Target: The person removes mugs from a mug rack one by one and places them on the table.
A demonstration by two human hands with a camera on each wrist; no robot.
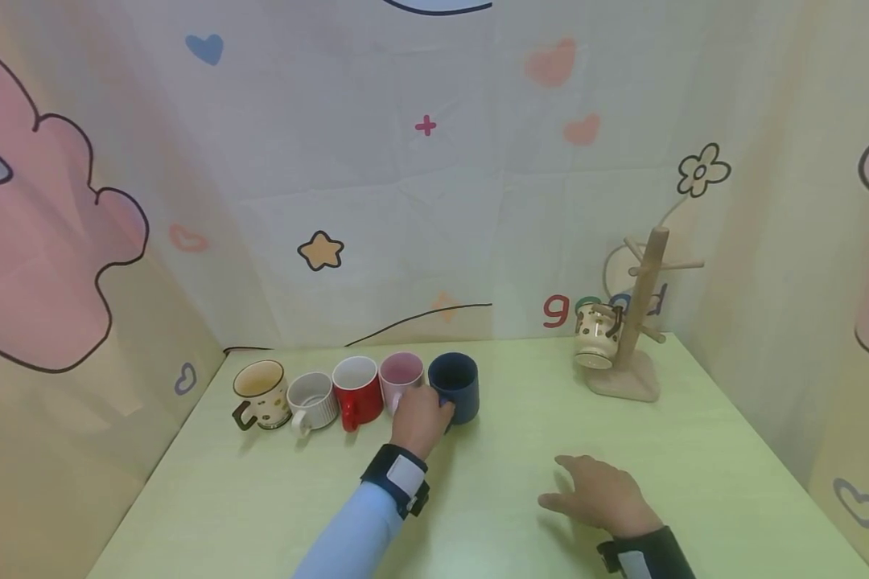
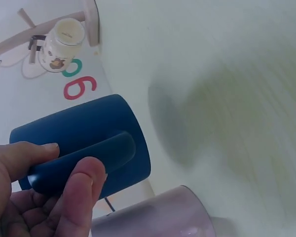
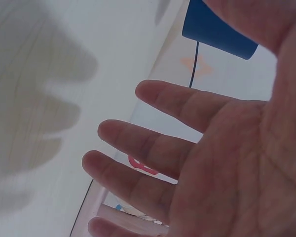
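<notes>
My left hand [image 1: 422,420] pinches the handle of a dark blue mug [image 1: 458,386] at the right end of a row of mugs. Thumb and fingers close round that handle in the left wrist view, and a shadow lies on the table just off the mug's base [image 2: 133,133]. Beside it stands a pink mug [image 1: 401,371], partly covered by the hand. My right hand [image 1: 604,492] hovers over the table's right half, fingers spread and holding nothing; the right wrist view shows its bare palm [image 3: 232,168].
Further left in the row are a red mug [image 1: 360,398], a white ribbed cup [image 1: 314,402] and a spotted cream mug [image 1: 262,394]. A wooden mug tree [image 1: 644,297] stands at the back right, a patterned mug [image 1: 596,334] hanging on it. Printed curtains enclose the table [image 1: 261,498].
</notes>
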